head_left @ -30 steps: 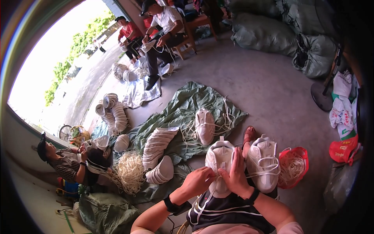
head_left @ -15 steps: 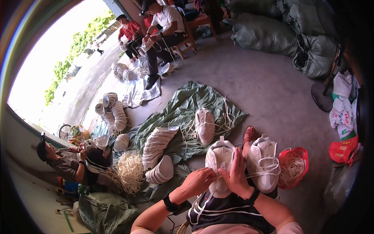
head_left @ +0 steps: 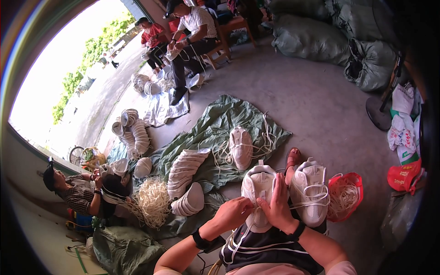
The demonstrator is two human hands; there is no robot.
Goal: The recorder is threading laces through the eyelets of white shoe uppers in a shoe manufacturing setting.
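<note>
A white sneaker upper (head_left: 259, 184) rests on my lap, toe toward me. My left hand (head_left: 234, 213) is closed in a pinch on a white shoelace (head_left: 252, 219) at the upper's left edge; the loose lace hangs over my dark clothing. Against the upper's right side lies my right hand (head_left: 277, 210), fingers stretched out straight together and thumb over the lacing area. To its right sits a second white sneaker upper (head_left: 309, 192), with lace strung across it and a loop lying on top.
A red bag of laces (head_left: 346, 197) stands at my right. Ahead, a green sheet (head_left: 215, 119) bears another upper (head_left: 240, 147), stacked uppers (head_left: 183, 173) and a lace heap (head_left: 151, 201). Co-workers sit at left (head_left: 82, 192) and far left (head_left: 197, 27). Large sacks (head_left: 311, 41) line the back.
My hands and the uppers show no visible movement. The far co-worker in red has shifted arms slightly.
</note>
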